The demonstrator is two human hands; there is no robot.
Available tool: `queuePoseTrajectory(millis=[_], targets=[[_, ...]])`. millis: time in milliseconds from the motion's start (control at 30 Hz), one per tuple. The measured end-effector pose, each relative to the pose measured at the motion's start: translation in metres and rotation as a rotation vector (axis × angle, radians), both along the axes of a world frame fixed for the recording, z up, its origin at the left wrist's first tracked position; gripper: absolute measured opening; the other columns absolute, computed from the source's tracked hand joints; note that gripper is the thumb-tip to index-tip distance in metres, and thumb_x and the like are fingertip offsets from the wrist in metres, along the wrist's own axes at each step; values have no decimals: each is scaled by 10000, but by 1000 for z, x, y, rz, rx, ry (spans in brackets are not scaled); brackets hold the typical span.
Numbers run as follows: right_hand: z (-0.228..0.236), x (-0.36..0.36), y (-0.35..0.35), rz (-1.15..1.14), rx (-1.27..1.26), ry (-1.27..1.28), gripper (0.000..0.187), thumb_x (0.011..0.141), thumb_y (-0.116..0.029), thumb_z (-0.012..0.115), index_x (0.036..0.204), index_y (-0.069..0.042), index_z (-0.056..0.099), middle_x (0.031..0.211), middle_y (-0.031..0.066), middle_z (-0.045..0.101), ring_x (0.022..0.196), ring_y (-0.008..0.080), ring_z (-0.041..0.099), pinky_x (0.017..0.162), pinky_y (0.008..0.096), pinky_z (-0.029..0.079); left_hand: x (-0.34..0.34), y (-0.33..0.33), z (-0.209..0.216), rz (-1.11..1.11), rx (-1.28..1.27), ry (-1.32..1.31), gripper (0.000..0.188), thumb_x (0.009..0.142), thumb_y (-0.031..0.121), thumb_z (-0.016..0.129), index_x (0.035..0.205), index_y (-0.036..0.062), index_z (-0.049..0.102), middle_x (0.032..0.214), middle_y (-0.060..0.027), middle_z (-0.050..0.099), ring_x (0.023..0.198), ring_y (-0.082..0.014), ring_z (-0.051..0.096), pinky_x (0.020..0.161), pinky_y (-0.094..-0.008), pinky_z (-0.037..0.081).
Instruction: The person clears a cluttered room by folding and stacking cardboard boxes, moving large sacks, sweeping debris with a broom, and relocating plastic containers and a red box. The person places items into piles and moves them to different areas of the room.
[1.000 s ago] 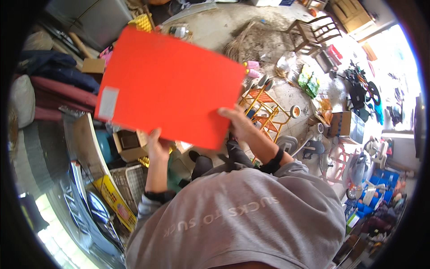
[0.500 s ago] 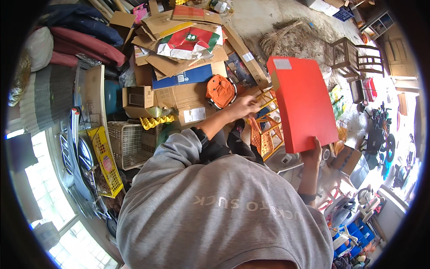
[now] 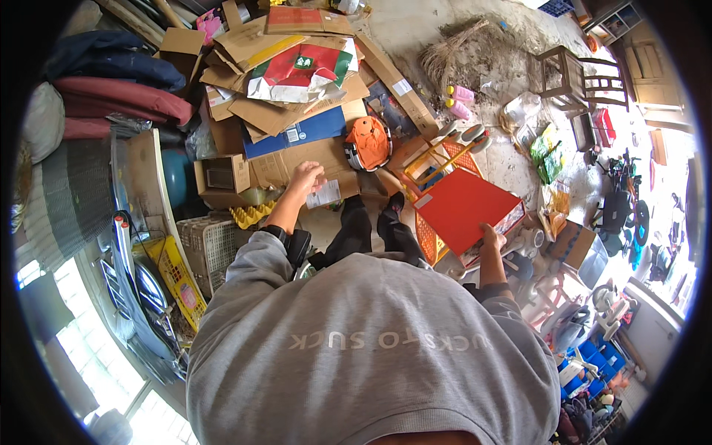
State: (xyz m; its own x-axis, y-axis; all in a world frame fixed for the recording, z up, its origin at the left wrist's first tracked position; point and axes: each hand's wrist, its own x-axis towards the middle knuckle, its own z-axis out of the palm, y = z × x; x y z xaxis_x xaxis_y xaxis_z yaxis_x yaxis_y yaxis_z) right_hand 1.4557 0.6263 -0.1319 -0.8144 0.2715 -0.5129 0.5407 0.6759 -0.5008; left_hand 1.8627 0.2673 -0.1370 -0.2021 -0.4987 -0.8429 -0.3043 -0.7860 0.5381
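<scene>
My right hand [image 3: 492,237] grips the near right edge of a flat red box [image 3: 466,211], fingers at its edge. The box is tilted above an orange lattice piece with a yellow tube frame [image 3: 432,172] and wheels, hiding part of it. A pale, greyish side shows at the box's right end. My left hand [image 3: 305,178] is raised over the cardboard on the floor, fingers loosely bent and apart, with nothing seen in it. An orange-and-white bag-like thing [image 3: 369,142] lies between the hands, just beyond my feet.
Flattened cardboard [image 3: 274,111] is piled ahead. To the left are a cream plastic crate [image 3: 211,252], a yellow basket [image 3: 174,278] and a yellow egg tray [image 3: 251,215]. Two pink bottles [image 3: 460,110], a broom [image 3: 452,53] and a wooden chair [image 3: 575,78] are at the far right.
The red box has come down from upright to a flatter tilt, still in my right hand. My left hand has moved left, away from the yellow frame. Pink bottles and wheels have come into view.
</scene>
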Motion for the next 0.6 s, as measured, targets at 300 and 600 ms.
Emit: queuePoseTrajectory(millis=[300, 600], targets=[[0, 15, -30, -57, 171, 5, 643, 570, -178, 821, 1063, 131, 546, 1002, 226, 645, 910, 297, 651, 809, 361, 521, 24, -64, 4, 28, -29, -3, 339, 864, 192, 622, 1164, 84, 508, 993, -47, 612, 782, -194, 650, 724, -366, 504], [34, -57, -74, 104, 370, -57, 774, 556, -205, 830, 1165, 66, 435, 965, 198, 641, 806, 301, 658, 707, 377, 553, -15, -103, -16, 67, 10, 48, 239, 887, 199, 607, 1103, 133, 527, 942, -39, 618, 808, -212, 650, 745, -393, 510]])
